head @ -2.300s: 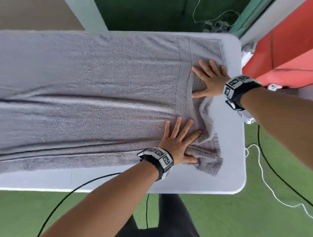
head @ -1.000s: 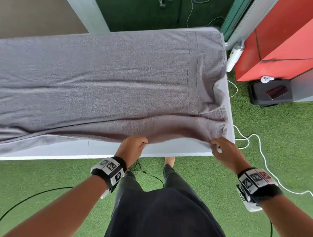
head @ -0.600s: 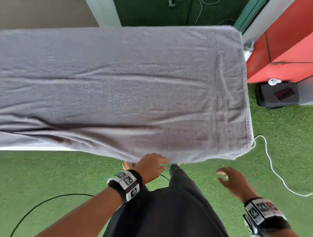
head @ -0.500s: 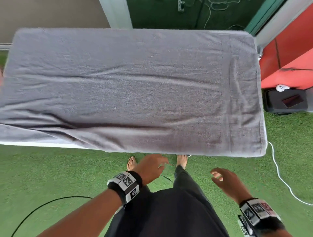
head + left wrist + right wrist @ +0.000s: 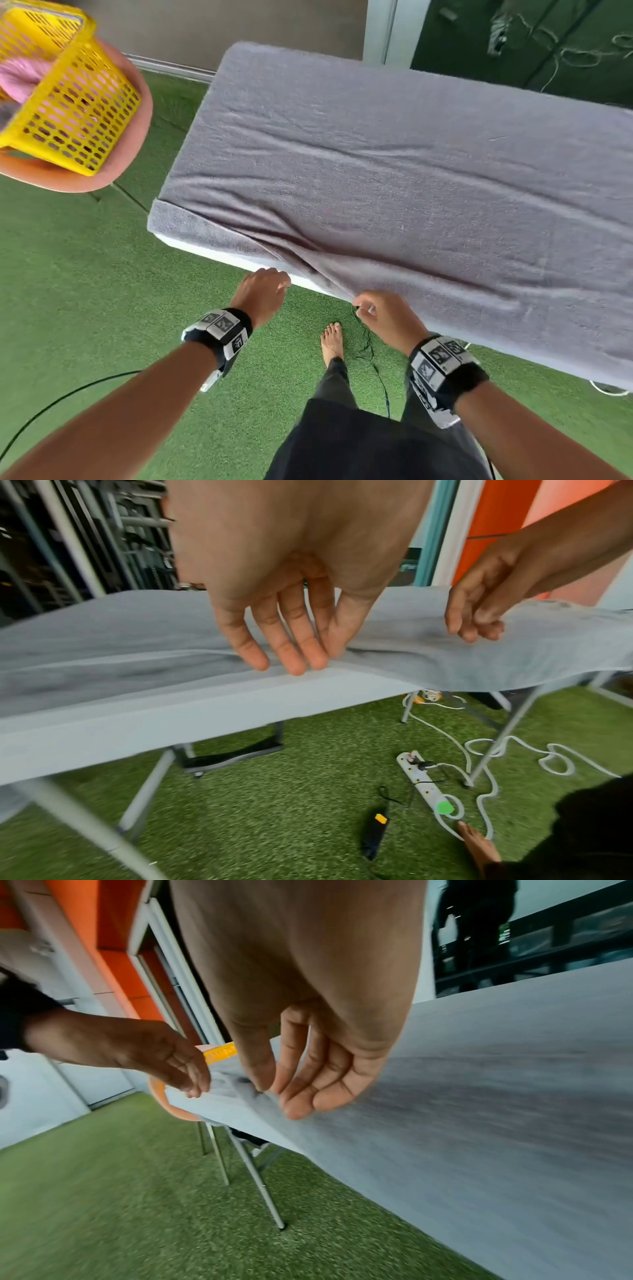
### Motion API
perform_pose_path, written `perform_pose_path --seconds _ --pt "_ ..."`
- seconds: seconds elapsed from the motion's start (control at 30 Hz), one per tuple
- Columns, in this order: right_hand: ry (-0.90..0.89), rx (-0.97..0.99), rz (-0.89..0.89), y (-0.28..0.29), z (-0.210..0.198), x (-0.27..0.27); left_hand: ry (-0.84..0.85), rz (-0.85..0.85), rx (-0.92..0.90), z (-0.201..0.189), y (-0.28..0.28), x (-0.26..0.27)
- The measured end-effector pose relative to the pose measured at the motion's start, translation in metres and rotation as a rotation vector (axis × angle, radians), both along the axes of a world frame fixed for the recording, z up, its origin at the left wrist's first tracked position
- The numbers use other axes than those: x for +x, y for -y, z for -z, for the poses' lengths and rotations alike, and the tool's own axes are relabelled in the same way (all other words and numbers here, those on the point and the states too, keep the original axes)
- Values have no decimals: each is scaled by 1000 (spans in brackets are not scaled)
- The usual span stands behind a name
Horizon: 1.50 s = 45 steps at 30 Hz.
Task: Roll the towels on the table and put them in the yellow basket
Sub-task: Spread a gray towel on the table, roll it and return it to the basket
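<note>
- Shifted along the near edge to the left end of the towel [image 5: 394, 164]; a second ago gripping and tugging the right-hand part, half a second ago off the cloth altogether.
- Left hand [image 5: 262, 291]: released, with straight fingers [image 5: 291, 653] resting at the towel's near hem, where a bare strip of the surface [image 5: 219, 253] shows.
- Right hand [image 5: 387, 317]: grasping, apparently pinching the hem between thumb and forefinger just where the cloth begins to hang over the edge.
- Towel lying spread across the whole surface, smooth on the right and overhanging there, but creased and skewed at the near left corner.
- Basket [image 5: 68, 113] now in view, on a chair [image 5: 135, 144] well apart from the left end, with a pink towel [image 5: 17, 80] already inside.
- Judged from this: right side squared off, left corner next to be pulled even.
- Rolling not yet begun; probably best started from one short end once the hem lies straight.
</note>
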State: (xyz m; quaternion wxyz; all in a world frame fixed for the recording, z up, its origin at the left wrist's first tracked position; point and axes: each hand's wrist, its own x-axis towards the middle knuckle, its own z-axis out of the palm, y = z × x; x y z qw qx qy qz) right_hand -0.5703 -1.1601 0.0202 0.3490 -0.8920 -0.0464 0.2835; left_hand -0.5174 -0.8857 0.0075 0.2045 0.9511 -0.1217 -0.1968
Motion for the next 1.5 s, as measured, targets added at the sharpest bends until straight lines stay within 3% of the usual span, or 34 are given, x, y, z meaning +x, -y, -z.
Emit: perform_pose_path --seconds 0.2,0.53,0.67,0.9,1.23,1.3,1.4,1.5 --pt "85 -19 -24 -98 0 58 219 -158 105 9 -75 62" --pt "173 -469 -84 -140 20 96 198 -21 281 18 -143 136" --pt "134 -490 -90 -145 15 98 165 -65 302 15 -171 147" --pt "-103 -259 -155 -143 2 68 135 -62 354 -9 -234 122" --pt "-163 -16 -267 -145 -3 49 154 -157 503 -8 -268 73" --pt "-251 -2 -359 -142 5 47 40 -157 650 -5 -264 70" --pt "-336 -36 -431 -128 12 39 -265 -163 809 1 -246 58" --pt "-340 -54 -336 -93 9 30 -316 -156 704 24 -211 27"
